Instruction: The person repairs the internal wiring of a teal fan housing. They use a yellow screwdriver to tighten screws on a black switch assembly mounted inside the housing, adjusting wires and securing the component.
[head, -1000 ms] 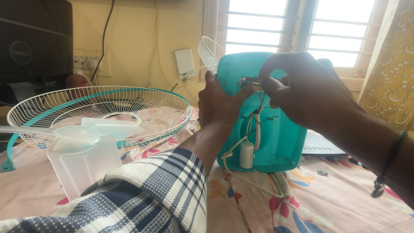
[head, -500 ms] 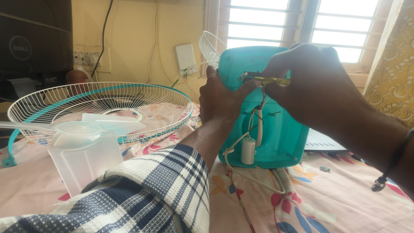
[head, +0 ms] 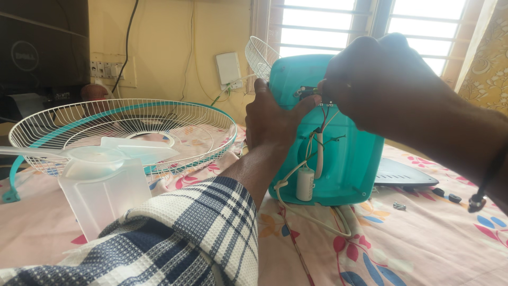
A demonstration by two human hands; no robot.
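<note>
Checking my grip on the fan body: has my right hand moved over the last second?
Yes. The right hand has risen against the teal fan body, from beside its upper right edge to its top, fingers at the small metal part.

A dark computer monitor [head: 42,53] stands at ten o'clock of the view, at the far left against the yellow wall; its casing is black and rectangular, turned so that a flat dark panel with a small round grey emblem faces the camera; whether this is the screen side or the back cannot be told; nothing glows on it; its lower edge sits just above a pale flat thing that is too blurred to tell. No packages, labels or signs show anywhere else.
</note>
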